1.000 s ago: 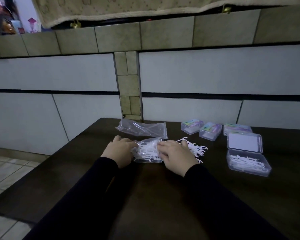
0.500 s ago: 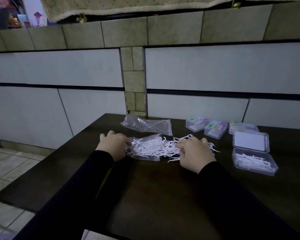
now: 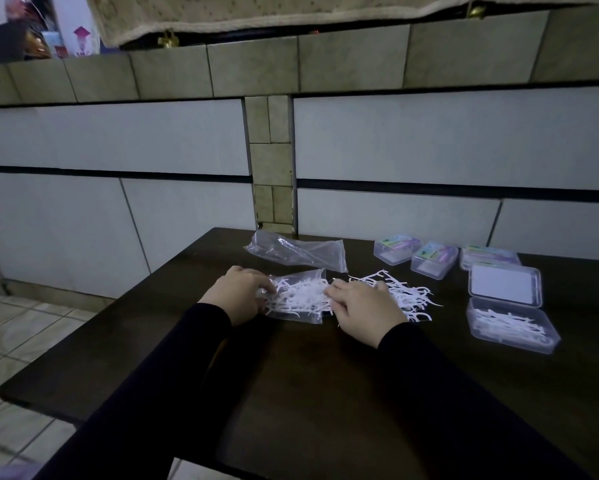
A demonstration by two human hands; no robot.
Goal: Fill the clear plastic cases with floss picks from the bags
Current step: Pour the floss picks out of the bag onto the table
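A dark wooden table point(image 3: 291, 393) is seen from above, set against a tiled wall. Near its middle a clear plastic bag point(image 3: 296, 296) lies flat, packed with white floss picks point(image 3: 301, 294); the film is crinkled and the picks inside are tangled, curved handles and pointed ends crossing every way. The bag's left end is held by the left hand point(image 3: 237, 294), fingers curled onto the film. The right hand point(image 3: 365, 306) is laid at the bag's right, open end, fingers bent over picks there; whether any are actually pinched cannot be told.

A loose heap of picks point(image 3: 410, 294) is spread on the table just right of the right hand, partly hidden by it. Behind the full bag a second clear bag point(image 3: 298, 252) lies crumpled and looks empty.

At the right an open clear case point(image 3: 512, 329) is noted, its tray holding a thin layer of picks, its lid point(image 3: 504, 285) folded back flat behind. Further back, three closed cases with coloured labels point(image 3: 396, 248) point(image 3: 433, 259) point(image 3: 488, 256) are lined up side by side.
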